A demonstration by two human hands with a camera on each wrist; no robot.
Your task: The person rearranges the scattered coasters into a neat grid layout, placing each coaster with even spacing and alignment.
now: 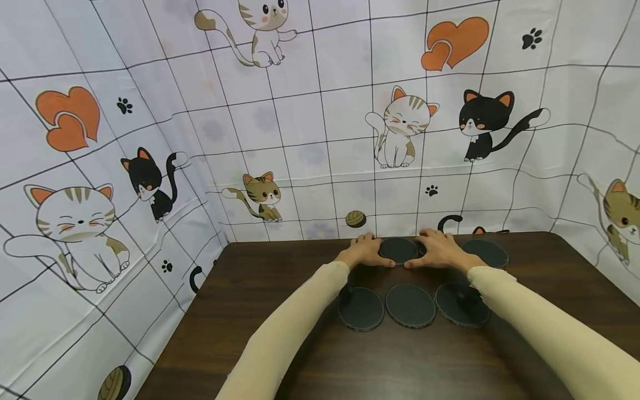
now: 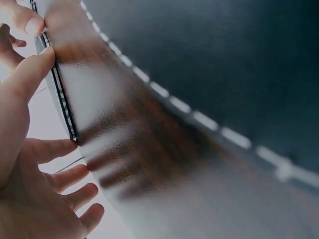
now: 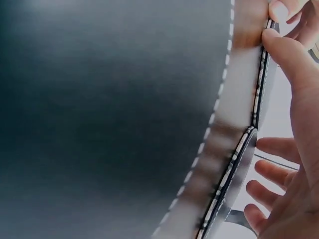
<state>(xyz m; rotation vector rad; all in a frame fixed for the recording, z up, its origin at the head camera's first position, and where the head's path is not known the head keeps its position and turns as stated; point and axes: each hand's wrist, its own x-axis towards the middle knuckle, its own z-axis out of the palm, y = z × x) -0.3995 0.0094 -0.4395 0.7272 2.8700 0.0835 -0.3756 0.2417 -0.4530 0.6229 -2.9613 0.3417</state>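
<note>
Both hands are at a round dark coaster (image 1: pixel 398 250) with a pale stitched rim, lying in the back row. My left hand (image 1: pixel 367 251) holds its left side, the thumb at the front edge and the index fingertip farther back on the rim. From the other side my right hand (image 1: pixel 442 250) holds it, thumb also at the front edge, close to the left thumb. The other fingers of both hands are spread apart. Beneath the right hand, another coaster (image 3: pixel 230 181) shows in the right wrist view, beside the held one. One more coaster (image 1: pixel 485 253) lies right of the right wrist.
Nearer to me, a front row has a left coaster (image 1: pixel 361 309), a middle coaster (image 1: pixel 410 306) and a right coaster (image 1: pixel 457 305), side by side. They lie on a dark brown wooden table (image 1: pixel 370 366). A cat-print cloth (image 1: pixel 300 139) hangs behind and around the table.
</note>
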